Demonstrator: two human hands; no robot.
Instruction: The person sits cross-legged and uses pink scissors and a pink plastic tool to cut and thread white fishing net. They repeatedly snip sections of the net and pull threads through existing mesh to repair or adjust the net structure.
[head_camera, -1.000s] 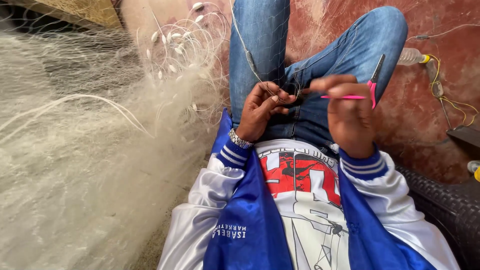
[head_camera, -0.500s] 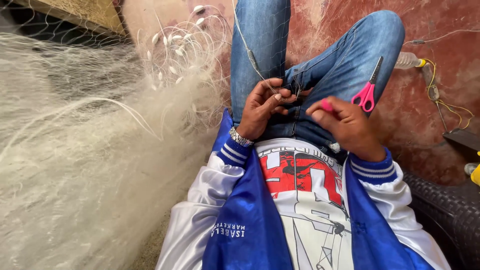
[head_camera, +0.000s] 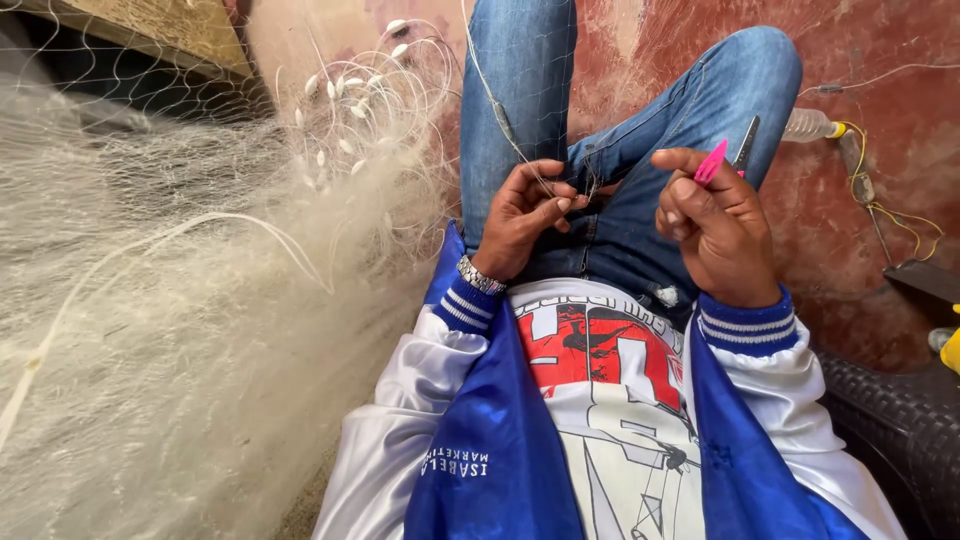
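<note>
Since the earlier frame the right hand (head_camera: 718, 232) had been drawn back from the left and raised, the pink-handled scissors (head_camera: 722, 160) now clenched upright in it. The net strand (head_camera: 497, 108) was pinched between the fingertips of the left hand (head_camera: 522, 215), over the lap at centre. The strand was judged light, limp and slippery, easily snagged, and best taken close to the knot rather than along its free length. The heaped fishing net (head_camera: 180, 330) with its white floats (head_camera: 340, 110) was spread to the left. A clear plastic bottle (head_camera: 808, 124) and yellow wires (head_camera: 880, 205) lay far right, beyond the knee; loose mesh over the jeans (head_camera: 620, 200) was judged likely to tangle.
</note>
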